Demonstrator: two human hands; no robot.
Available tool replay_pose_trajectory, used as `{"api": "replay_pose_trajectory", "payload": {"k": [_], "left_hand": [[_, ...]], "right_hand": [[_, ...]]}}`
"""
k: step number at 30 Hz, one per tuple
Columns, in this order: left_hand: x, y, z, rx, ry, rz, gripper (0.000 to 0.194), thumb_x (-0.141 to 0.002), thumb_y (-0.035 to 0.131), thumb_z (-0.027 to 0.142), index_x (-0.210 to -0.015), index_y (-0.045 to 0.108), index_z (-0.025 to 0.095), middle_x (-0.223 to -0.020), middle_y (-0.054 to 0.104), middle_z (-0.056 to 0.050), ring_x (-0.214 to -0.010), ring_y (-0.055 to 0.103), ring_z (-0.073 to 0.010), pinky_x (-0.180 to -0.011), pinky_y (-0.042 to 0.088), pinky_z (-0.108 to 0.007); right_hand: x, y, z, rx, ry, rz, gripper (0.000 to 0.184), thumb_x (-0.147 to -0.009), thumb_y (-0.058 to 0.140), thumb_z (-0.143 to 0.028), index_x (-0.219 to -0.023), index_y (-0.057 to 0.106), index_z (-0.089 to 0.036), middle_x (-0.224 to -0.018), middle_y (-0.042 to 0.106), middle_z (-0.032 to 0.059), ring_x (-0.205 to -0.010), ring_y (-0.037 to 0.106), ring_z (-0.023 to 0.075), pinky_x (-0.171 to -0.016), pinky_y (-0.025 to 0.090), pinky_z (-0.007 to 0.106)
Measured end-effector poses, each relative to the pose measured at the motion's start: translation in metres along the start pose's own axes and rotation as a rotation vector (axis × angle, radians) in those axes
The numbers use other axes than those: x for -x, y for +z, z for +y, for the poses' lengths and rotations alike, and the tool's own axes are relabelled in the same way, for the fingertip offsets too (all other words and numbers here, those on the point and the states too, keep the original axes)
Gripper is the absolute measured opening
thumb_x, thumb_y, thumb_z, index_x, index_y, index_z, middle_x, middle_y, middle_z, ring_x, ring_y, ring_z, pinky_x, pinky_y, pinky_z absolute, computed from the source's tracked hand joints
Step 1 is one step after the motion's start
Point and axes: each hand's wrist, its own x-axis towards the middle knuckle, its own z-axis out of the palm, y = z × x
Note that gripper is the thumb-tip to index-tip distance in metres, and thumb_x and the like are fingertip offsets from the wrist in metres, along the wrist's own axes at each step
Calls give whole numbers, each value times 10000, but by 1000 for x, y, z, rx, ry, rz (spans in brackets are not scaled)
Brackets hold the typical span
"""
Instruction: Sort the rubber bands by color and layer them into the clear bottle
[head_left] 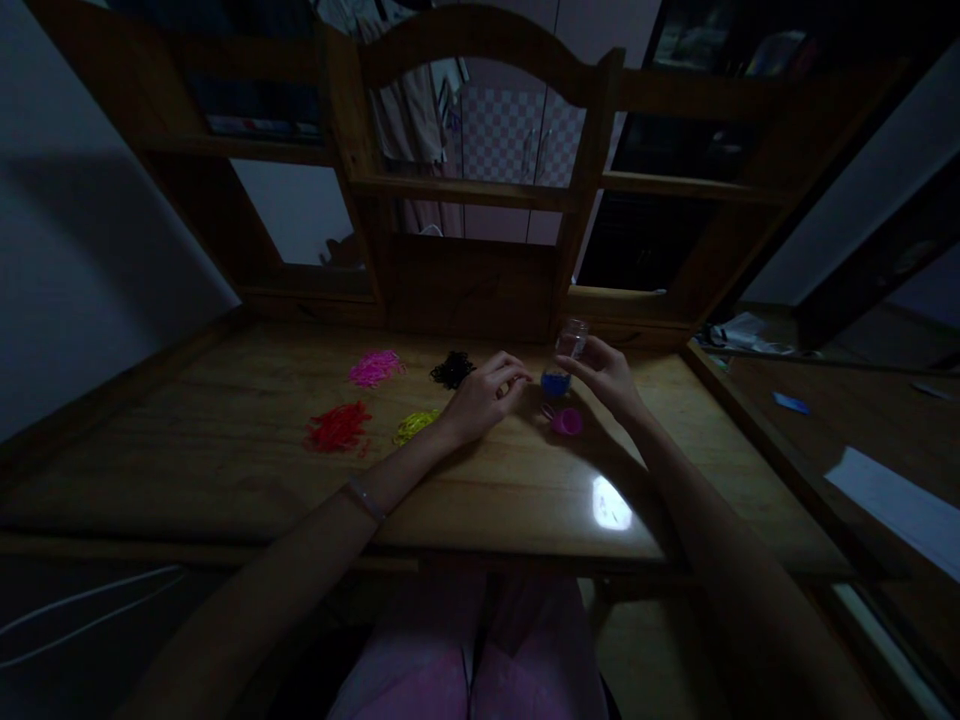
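Note:
A clear jar (571,345) with blue rubber bands (556,383) at its bottom stands on the wooden desk, slightly tilted. My right hand (602,372) is closed around its right side. Just left of the jar, my left hand (491,392) rests low over the desk, fingers loosely bent with a gap by the thumb; nothing shows in them. A pink lid-like cup with a loop (568,421) lies in front of the jar. Near my left hand are a pile of black rubber bands (452,369) and a yellow pile (415,427), the latter partly hidden by my forearm.
Farther left lie a pink pile of bands (376,367) and a red pile (338,428). A wooden shelf unit (469,285) rises along the desk's back edge. To the right, a lower wooden surface holds a white sheet (896,505) and a small blue packet (790,403).

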Motion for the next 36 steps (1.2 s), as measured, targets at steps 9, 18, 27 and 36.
{"api": "replay_pose_trajectory", "payload": {"k": [9, 18, 27, 36], "left_hand": [[0, 0, -2, -13, -2, -44, 214, -943, 481, 205, -1006, 686, 207, -1029, 617, -53, -885, 613, -155, -759, 513, -277], [1, 1, -3, -37, 1, -72, 225, -952, 465, 216, -994, 683, 183, -1015, 628, -51, -867, 611, -146, -785, 490, -279], [1, 0, -3, -44, 1, -117, 226, -951, 461, 209, -1004, 678, 177, -1020, 620, -54, -879, 600, -151, -797, 482, -285], [1, 1, -4, -53, -14, -138, 230, -947, 456, 206, -992, 680, 177, -1032, 625, -50, -861, 608, -143, -799, 477, -277]], "right_hand": [[2, 2, -7, -110, 42, -49, 461, -709, 773, -467, -1097, 675, -238, -1076, 710, 48, -1015, 664, 243, -957, 512, 420], [1, 1, -4, -37, 3, -2, 462, -743, 731, -496, -1114, 652, -232, -1077, 703, 50, -993, 660, 226, -933, 517, 403], [2, 3, -5, 76, -6, 6, 434, -748, 721, -504, -1061, 661, -209, -1008, 711, 54, -906, 676, 220, -843, 544, 369], [5, 4, -13, 111, -106, -12, 431, -801, 672, -509, -1120, 635, -222, -1067, 695, 54, -985, 656, 225, -906, 518, 386]]}}
